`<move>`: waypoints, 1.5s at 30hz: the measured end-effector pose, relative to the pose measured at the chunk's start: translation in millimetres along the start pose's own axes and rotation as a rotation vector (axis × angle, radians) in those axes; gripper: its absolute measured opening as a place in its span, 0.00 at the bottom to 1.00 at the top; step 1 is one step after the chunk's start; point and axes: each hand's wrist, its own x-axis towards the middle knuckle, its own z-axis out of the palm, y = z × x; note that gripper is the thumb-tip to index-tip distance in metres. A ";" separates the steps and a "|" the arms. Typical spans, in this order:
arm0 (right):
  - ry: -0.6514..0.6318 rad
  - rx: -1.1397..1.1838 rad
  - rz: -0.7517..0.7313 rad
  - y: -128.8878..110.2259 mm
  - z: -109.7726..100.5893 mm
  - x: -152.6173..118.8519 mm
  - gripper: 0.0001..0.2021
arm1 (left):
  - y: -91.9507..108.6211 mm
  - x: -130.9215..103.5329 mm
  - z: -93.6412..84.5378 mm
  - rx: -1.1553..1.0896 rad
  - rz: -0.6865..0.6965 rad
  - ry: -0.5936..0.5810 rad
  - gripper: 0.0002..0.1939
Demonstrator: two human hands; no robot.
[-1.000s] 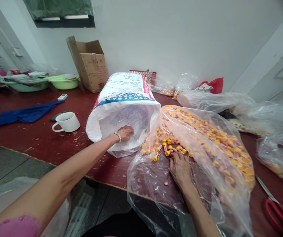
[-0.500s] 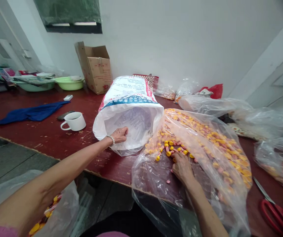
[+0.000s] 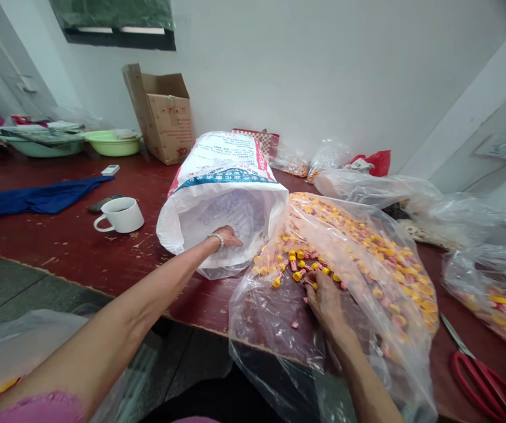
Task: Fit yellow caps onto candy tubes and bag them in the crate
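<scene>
Yellow-capped pieces (image 3: 292, 264) touch the right hand (image 3: 327, 299), held with back upward.

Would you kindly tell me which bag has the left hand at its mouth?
The white bag with blue and red print, unlike the clear bag at the right hand.

Red table (image 3: 80, 247), 1 mug (image 3: 126, 217), blue cloth (image 3: 41, 198), sack (image 3: 226, 161), clear bag (image 3: 261, 317), scissors (image 3: 471, 354), dark object (image 3: 101, 204), unclear

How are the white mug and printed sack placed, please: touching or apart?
Apart: the head view shows red tabletop between the white mug and printed sack.
</scene>
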 end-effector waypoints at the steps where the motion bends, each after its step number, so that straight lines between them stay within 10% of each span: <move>1: 0.010 0.023 0.029 -0.1 -1.2 -0.8 0.11 | -0.8 -2.1 1.3 -0.036 0.021 -0.007 0.14; 10: 0.025 0.610 0.223 -51.9 -30.2 -28.9 0.23 | -0.1 -68.1 -9.7 -0.463 0.378 -0.083 0.17; 18: 0.006 0.789 -0.017 -122.2 -38.0 -51.3 0.16 | 19.5 -152.4 2.7 -1.024 0.435 -0.396 0.23; 38: -0.109 0.423 -0.444 -122.1 -33.6 -80.3 0.24 | 39.1 -210.4 33.9 -1.176 0.383 -0.617 0.14; 45: -0.466 0.975 0.097 -118.8 -20.7 -73.9 0.33 | 43.1 -197.6 31.7 -1.261 0.161 -0.565 0.14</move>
